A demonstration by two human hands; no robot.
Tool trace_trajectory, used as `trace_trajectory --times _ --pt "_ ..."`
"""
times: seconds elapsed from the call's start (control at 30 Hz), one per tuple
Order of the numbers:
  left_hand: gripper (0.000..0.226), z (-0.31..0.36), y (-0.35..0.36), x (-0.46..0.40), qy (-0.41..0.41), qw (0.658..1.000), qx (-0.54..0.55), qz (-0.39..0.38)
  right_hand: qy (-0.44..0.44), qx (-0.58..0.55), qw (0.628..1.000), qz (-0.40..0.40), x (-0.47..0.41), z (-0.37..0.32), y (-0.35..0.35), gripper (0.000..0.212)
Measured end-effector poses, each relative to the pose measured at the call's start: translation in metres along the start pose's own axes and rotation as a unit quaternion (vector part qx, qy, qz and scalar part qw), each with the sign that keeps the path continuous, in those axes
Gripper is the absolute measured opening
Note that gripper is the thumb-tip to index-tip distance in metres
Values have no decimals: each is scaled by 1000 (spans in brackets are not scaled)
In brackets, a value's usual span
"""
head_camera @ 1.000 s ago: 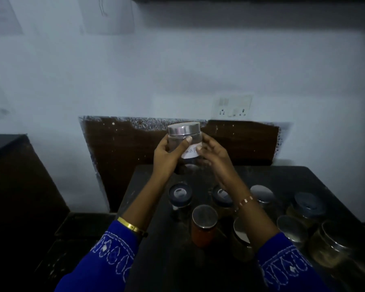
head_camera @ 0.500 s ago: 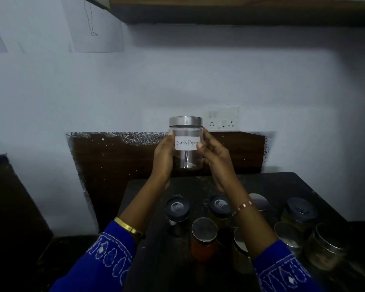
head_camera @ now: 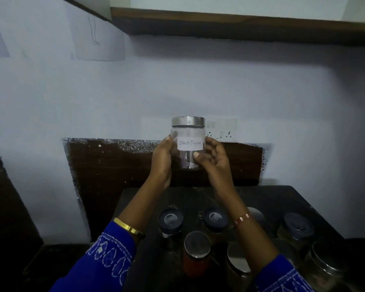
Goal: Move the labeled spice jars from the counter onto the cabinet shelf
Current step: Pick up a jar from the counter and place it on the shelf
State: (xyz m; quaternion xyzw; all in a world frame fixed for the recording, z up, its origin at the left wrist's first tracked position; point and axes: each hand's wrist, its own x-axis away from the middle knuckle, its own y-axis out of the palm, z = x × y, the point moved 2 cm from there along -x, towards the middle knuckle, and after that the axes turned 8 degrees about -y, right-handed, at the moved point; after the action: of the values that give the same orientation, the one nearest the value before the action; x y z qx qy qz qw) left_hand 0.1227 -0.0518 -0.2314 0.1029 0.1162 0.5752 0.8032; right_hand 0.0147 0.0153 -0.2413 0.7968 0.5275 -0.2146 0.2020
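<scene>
Clear glass, steel lid: the jar (head_camera: 188, 142) is held upright in the air between both hands, well above the dark counter (head_camera: 282, 199) and below the wooden shelf (head_camera: 240, 22). Its white label reads "Black Pepper"; I can make out little or nothing inside it. The left hand (head_camera: 161, 163) wraps its side, and the right hand (head_camera: 214, 160) grips the other side with the thumb across the front. Down on the counter stand more jars: a steel-lidded jar of orange-red powder (head_camera: 196, 255), two dark-capped jars (head_camera: 170, 226) whose contents are too dim to tell, and several more at the right.
</scene>
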Motion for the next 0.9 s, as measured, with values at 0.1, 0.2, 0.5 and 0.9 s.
trace_trajectory --times 0.1,0.2,0.5,0.9 --pt "29 11 14 -4 31 999 -6 11 -1 -53 999 -4 -17 -5 -10 41" --pt "29 27 30 -11 62 998 -15 25 -6 -36 999 -20 -39 -16 -17 41" --pt "53 117 75 -34 238 963 -123 28 -87 10 992 -87 -126 -87 -24 54" --pt "41 283 79 -99 352 909 -210 81 -203 55 972 -100 -268 -181 33 61"
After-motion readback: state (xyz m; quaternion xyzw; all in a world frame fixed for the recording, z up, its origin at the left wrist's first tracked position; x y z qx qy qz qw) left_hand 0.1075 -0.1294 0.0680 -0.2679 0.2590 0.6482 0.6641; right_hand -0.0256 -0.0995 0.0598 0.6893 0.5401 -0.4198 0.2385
